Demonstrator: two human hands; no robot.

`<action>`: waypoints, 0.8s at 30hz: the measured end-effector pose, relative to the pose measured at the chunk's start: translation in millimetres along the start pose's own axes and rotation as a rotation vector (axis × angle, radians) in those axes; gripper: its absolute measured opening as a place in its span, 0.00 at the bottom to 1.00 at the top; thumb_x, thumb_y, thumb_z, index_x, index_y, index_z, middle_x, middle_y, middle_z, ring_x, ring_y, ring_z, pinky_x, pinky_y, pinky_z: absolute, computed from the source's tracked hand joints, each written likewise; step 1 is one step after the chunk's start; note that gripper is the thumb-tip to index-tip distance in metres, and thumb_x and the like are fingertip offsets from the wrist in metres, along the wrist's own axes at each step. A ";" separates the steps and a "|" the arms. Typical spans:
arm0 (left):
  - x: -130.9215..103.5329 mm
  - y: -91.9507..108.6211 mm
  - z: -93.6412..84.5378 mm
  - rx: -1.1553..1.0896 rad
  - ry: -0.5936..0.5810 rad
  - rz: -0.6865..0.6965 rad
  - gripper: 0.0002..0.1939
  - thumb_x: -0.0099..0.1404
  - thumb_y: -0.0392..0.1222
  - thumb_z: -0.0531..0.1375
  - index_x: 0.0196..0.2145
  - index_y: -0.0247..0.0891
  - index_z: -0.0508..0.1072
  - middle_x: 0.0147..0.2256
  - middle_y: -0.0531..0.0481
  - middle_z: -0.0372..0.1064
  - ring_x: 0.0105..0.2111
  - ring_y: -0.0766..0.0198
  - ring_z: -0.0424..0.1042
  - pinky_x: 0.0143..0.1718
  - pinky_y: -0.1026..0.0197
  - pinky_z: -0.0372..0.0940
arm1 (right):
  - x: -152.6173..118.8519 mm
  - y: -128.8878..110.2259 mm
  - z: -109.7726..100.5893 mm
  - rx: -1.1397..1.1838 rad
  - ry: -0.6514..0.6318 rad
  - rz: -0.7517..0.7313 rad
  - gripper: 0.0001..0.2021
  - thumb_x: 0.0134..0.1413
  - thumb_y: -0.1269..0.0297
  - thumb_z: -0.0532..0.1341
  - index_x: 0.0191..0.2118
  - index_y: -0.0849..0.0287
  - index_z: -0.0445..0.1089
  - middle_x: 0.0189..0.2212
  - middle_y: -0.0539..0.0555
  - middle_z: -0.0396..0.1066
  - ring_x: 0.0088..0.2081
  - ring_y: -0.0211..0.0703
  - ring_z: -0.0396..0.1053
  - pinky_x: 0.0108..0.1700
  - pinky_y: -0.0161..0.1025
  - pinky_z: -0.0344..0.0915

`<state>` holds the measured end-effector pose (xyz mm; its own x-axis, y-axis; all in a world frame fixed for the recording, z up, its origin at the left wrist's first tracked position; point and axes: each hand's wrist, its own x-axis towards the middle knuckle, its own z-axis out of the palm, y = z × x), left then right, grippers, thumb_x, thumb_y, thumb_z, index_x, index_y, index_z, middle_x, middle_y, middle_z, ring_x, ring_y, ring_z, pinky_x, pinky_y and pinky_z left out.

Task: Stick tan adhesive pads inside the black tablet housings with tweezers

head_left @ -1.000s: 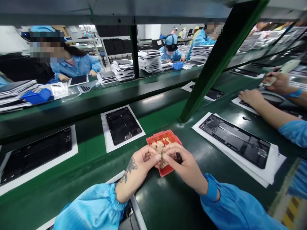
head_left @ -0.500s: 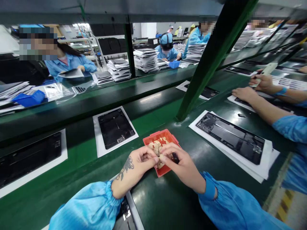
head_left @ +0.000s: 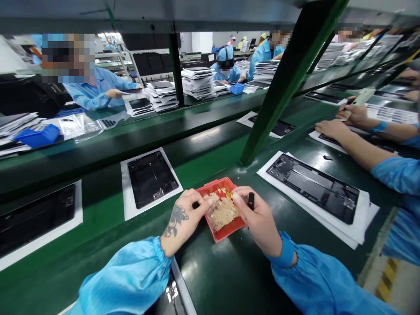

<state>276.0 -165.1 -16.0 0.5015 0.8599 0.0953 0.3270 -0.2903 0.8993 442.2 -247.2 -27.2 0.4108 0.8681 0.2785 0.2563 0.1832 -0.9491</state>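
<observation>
Holding a black tool (head_left: 251, 200), right fingers (head_left: 244, 209) hover at red tray (head_left: 228, 230).

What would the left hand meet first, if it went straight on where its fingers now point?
Probably the small, flat beige pieces in the red plastic box, just past the fingers of the left hand. Depth is unclear; passing above them, it could meet the right hand instead.

The green tabletop (head_left: 213, 280) is shiny. A green post (head_left: 288, 87) leans to the right. The near right floor (head_left: 405, 288) has yellow stripes (head_left: 387, 280).
</observation>
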 end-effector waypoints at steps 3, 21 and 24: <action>4.2 -1.1 7.1 0.211 -0.028 0.160 0.10 0.64 0.39 0.57 0.27 0.38 0.75 0.32 0.49 0.66 0.37 0.59 0.63 0.41 0.57 0.58 | -1.0 1.7 -0.7 -0.009 -0.046 -0.015 0.07 0.62 0.63 0.57 0.33 0.57 0.65 0.37 0.52 0.65 0.35 0.39 0.62 0.37 0.36 0.59; 1.2 6.0 2.6 -0.250 -0.104 -0.088 0.09 0.62 0.36 0.58 0.37 0.37 0.77 0.39 0.48 0.75 0.40 0.61 0.72 0.45 0.61 0.63 | -4.1 -7.3 1.8 0.012 -0.159 -0.016 0.09 0.61 0.63 0.57 0.30 0.58 0.64 0.35 0.53 0.67 0.36 0.41 0.64 0.37 0.38 0.60; -0.2 7.9 0.7 -0.359 -0.140 -0.101 0.09 0.62 0.37 0.58 0.38 0.37 0.77 0.40 0.48 0.74 0.41 0.60 0.71 0.46 0.61 0.62 | -4.2 -8.1 1.5 0.014 -0.174 -0.017 0.08 0.61 0.62 0.57 0.30 0.58 0.65 0.35 0.54 0.67 0.37 0.42 0.65 0.37 0.39 0.61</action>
<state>279.0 -167.9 -9.2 0.5934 0.8040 -0.0381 0.0917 -0.0205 0.9956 437.0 -251.7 -20.9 0.2488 0.9314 0.2657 0.2491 0.2036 -0.9468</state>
